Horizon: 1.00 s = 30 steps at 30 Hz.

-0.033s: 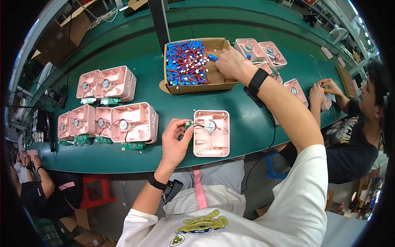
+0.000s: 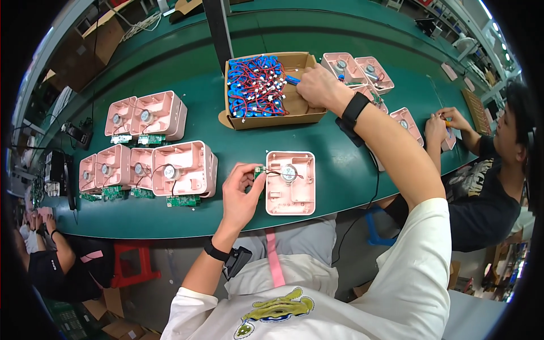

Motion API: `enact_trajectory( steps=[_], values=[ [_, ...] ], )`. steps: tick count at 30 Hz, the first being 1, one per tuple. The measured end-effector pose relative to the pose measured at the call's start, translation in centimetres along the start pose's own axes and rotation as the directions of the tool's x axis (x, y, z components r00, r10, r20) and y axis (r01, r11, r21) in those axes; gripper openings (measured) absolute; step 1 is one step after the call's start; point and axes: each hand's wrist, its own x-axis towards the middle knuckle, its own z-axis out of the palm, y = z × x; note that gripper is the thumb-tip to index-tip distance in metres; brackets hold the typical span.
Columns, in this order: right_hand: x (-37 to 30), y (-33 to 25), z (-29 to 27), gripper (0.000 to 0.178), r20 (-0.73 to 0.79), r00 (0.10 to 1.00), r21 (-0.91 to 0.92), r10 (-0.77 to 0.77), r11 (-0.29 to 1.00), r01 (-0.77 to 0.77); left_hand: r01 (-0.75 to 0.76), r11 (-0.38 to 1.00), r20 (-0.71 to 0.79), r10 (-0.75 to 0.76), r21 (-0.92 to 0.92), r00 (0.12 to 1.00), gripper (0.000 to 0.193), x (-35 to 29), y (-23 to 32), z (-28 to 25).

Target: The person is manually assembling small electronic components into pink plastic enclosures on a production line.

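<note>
My left hand (image 2: pixel 241 190) pinches the edge of a small green circuit board (image 2: pixel 260 172) between thumb and fingers. Thin wires run from the board to a round silver speaker (image 2: pixel 288 172) inside an open pink plastic housing (image 2: pixel 304 208), which lies in front of me. My right hand (image 2: pixel 322 86) is down in the right part of a cardboard box (image 2: pixel 276 122), closed around a blue cylindrical battery (image 2: pixel 292 80) that sticks out on its left. Its fingertips are partly hidden. Many blue batteries with red and black leads and white connectors (image 2: pixel 256 85) fill the box's left part.
Pink housings (image 2: pixel 182 164) with speakers and hanging boards stand in two rows at the left. More housings (image 2: pixel 339 63) sit right of the box. At the right a co-worker's hands (image 2: pixel 445 124) work on a housing. A dark post (image 2: pixel 219 34) rises behind the box.
</note>
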Motion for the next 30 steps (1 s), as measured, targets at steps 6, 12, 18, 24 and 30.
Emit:
enact_trajectory(
  steps=[6, 12, 18, 24, 30],
  values=[
    [-0.8, 1.1, -1.4, 0.014, 0.029, 0.997, 0.295, -0.074, 0.953, 0.062, 0.005, 1.0, 0.002, -0.005, 0.012, 1.0, 0.019, 0.0, -0.3, -0.3],
    [-5.3, 2.8, -1.0, 0.015, -0.113, 0.947, 0.972, 0.3, -0.165, 0.168, -0.026, 1.0, 0.002, 0.026, 0.012, 1.0, 0.02, 0.1, -0.1, 0.2],
    [-8.3, -0.7, -3.0, 0.02, -0.125, 0.824, 0.881, 0.552, -0.321, 0.348, 0.004, 1.0, 0.035, -0.005, 0.01, 0.999, 0.02, 0.0, 0.1, 0.1],
    [-10.6, -1.6, -7.0, 0.025, -0.137, 0.703, 0.726, 0.698, -0.412, 0.55, 0.011, 1.0, -0.003, -0.011, 0.01, 1.0, 0.019, -0.2, -0.1, -0.1],
    [-13.7, -3.4, -9.8, 0.025, -0.135, 0.745, 0.644, 0.653, -0.514, 0.567, 0.013, 1.0, 0.008, -0.012, -0.006, 1.0, 0.019, -0.1, 0.1, -0.1]
  ],
)
